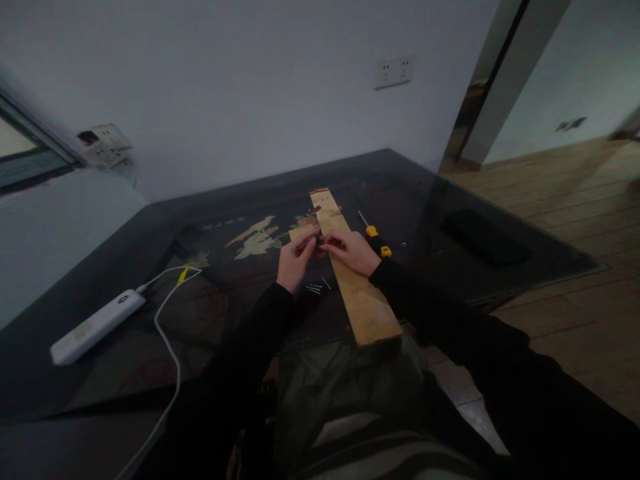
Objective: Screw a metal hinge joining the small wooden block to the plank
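My left hand [295, 260] and my right hand [353, 249] meet over a long, flat wooden board [367, 303]. The fingers of both hands are pinched together around something small and dark that I cannot make out. My right wrist rests across the board, and my left hand is at its left edge. A smaller piece of wood [300, 233] shows behind my left hand, partly hidden by it. Several loose screws or nails [315, 289] lie on the dark table just left of the board. To the right of the board lies a screwdriver [375, 239] with a yellow and black handle.
The dark table [240, 313] has a floral picture on its top. A white power bank [97, 327] with a white cable [167, 333] lies at the left. A black flat object [486, 237] sits at the right. A wall with sockets [393, 71] rises behind the table.
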A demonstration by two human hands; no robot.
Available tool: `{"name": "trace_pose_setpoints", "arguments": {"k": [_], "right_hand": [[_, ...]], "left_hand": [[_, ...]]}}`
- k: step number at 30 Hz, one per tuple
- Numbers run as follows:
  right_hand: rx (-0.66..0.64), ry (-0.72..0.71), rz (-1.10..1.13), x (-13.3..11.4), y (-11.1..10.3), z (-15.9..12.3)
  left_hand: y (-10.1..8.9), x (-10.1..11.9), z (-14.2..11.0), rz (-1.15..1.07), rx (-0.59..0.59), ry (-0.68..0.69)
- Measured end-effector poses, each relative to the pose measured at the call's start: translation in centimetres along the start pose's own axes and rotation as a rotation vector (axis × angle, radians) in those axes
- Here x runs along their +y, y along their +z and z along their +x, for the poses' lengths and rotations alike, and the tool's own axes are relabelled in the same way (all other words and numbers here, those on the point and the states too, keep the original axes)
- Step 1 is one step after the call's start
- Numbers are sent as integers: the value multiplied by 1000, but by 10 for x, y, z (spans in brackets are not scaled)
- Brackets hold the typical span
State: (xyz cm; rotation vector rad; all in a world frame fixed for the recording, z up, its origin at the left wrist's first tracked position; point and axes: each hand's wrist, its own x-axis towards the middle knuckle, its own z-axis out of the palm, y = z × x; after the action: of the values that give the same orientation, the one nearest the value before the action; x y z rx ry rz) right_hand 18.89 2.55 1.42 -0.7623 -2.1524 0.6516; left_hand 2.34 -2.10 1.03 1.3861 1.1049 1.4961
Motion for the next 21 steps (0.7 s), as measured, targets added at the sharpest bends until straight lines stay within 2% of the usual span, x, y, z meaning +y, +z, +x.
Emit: {"name": "trace_pose_setpoints", "arguments": {"k": [4, 11, 15, 21], "right_hand": [[26, 3, -1, -2, 0, 0], [17, 46, 230, -7, -4, 1], [-10, 51, 277, -9, -4, 1], [-17, 3, 233, -8, -4, 0]], "left_hand": [[0, -2, 0, -59, 23, -39], [-1, -5, 2, -156, 110, -106], [-2, -5, 2, -110, 84, -98], [-2, -6, 2, -29, 0, -79]]}}
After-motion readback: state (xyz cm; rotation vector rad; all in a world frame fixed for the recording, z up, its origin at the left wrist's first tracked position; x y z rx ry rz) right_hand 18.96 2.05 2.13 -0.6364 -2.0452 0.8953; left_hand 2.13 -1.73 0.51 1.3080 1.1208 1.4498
